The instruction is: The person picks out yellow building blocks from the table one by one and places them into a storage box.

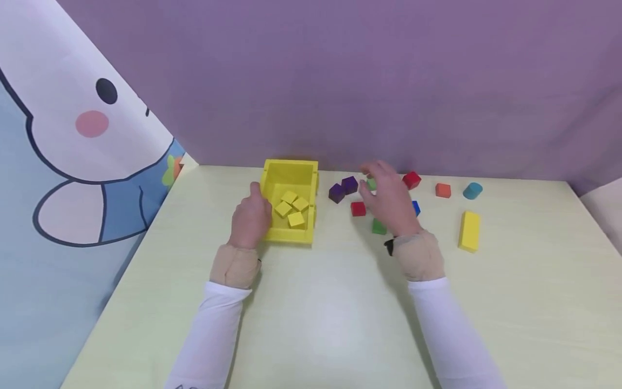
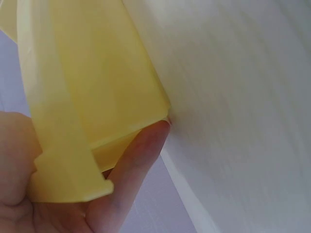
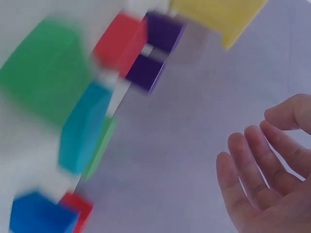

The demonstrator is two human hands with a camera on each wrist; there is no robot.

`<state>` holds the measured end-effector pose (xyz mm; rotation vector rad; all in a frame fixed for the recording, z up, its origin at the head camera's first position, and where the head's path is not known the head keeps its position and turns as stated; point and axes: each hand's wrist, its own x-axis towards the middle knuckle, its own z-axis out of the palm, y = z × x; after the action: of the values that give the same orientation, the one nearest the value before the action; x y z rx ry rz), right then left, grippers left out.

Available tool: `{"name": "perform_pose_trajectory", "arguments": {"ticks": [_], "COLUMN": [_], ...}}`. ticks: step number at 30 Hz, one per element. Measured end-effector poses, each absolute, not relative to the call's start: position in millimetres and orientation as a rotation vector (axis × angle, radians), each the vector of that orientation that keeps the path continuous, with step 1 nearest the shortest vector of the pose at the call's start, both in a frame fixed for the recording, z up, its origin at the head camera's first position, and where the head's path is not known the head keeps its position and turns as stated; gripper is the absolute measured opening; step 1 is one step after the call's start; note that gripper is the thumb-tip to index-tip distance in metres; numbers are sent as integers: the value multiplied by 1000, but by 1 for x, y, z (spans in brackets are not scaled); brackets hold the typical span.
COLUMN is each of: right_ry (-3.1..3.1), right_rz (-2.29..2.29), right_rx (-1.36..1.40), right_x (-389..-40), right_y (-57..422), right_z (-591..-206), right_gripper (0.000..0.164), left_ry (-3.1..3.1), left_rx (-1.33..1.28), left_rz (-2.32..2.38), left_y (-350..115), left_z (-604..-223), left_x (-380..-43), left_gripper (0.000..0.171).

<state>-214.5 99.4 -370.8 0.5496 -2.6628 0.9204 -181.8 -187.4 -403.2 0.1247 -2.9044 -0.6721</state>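
My left hand grips the left wall of a yellow plastic bin, thumb on one side and a finger reaching its lower edge in the left wrist view. Several yellow cubes lie inside the bin. Over the loose blocks hovers my right hand, fingers relaxed and holding nothing. Around and beneath it are a red cube, a green block, a light green block and a blue block, partly hidden. A teal block shows in the right wrist view.
Two purple cubes sit between bin and right hand. Farther right are a red block, an orange block, a teal cylinder and a long yellow block. A purple backdrop rises behind the table.
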Motion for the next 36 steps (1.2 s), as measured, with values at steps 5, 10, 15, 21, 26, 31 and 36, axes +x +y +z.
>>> {"name": "perform_pose_trajectory", "arguments": {"ticks": [5, 10, 15, 21, 26, 31, 36], "right_ry": [-2651, -2698, -2709, -2759, -2823, -2902, -2968], "right_rz": [896, 856, 809, 744, 700, 682, 600], "right_rx": [456, 348, 290, 173, 114, 90, 99], "right_x": [-208, -198, -190, -185, -179, -174, -173], "right_y": [137, 172, 201, 235, 260, 279, 291], "right_z": [-371, -371, -371, -374, -378, -382, -387], "right_gripper": [32, 30, 33, 36, 40, 44, 51], "left_ry": [-2924, -2928, -2925, -2920, -2925, -2929, -2928], "left_rx": [145, 130, 131, 127, 121, 136, 140], "left_rz": [-689, -684, -691, -696, -700, -679, -671], "left_y": [-188, -186, -186, -186, -186, -186, -185], "left_z": [-401, -399, -399, -402, -401, -398, -397], "left_x": [-181, -181, -180, -180, -181, -180, -179], "left_gripper": [32, 32, 31, 32, 31, 31, 31]}}
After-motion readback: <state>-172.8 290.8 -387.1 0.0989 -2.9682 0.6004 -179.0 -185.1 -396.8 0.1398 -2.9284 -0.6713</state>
